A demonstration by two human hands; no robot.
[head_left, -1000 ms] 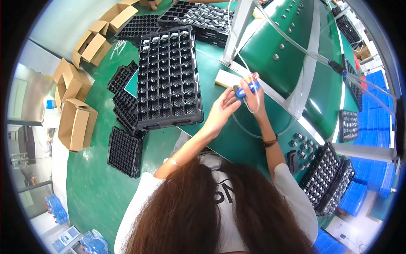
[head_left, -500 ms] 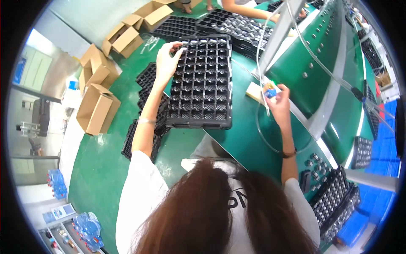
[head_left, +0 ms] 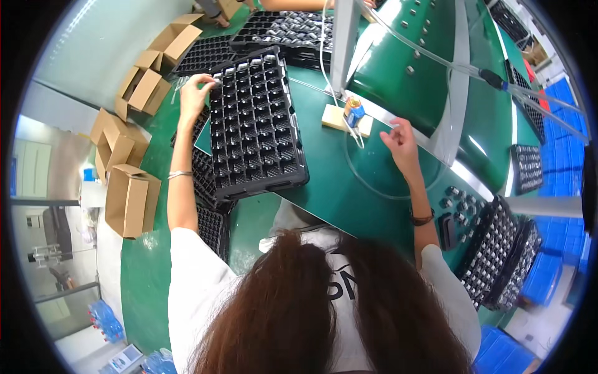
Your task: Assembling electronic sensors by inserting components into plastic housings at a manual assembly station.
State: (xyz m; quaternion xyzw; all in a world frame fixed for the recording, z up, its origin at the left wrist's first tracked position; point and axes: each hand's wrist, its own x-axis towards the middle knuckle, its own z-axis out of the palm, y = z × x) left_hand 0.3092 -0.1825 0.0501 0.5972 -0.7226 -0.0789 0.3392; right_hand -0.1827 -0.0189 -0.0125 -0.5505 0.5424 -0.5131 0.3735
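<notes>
A black compartment tray [head_left: 258, 124] lies at a slant on the green workbench, with small silvery parts along its far row and most other pockets bare. At its far left corner my left hand [head_left: 194, 98] is closed in a pinch, a small silvery part [head_left: 215, 81] at the fingertips. To the right, my right hand [head_left: 402, 149] hovers over the bench, fingers loosely bent and apart, with nothing seen in them. Beyond it a small blue-and-orange bottle [head_left: 354, 113] stands on a pale yellow block [head_left: 334, 116], white-tipped tweezers or a similar slim tool [head_left: 356, 133] beside it.
Several open cardboard boxes [head_left: 132, 201] line the floor at left. Stacked black trays [head_left: 212, 227] sit below the bench. Filled trays [head_left: 299, 31] lie at the far side by another person's arm [head_left: 293, 5]. A grey post [head_left: 342, 53] and clear tubing [head_left: 374, 190] cross the bench. Loose parts [head_left: 460, 202] lie right.
My right hand has let go of the blue-and-orange bottle, which now stands on the yellow block. My left hand stays at the tray's far left corner. The whole view has shifted.
</notes>
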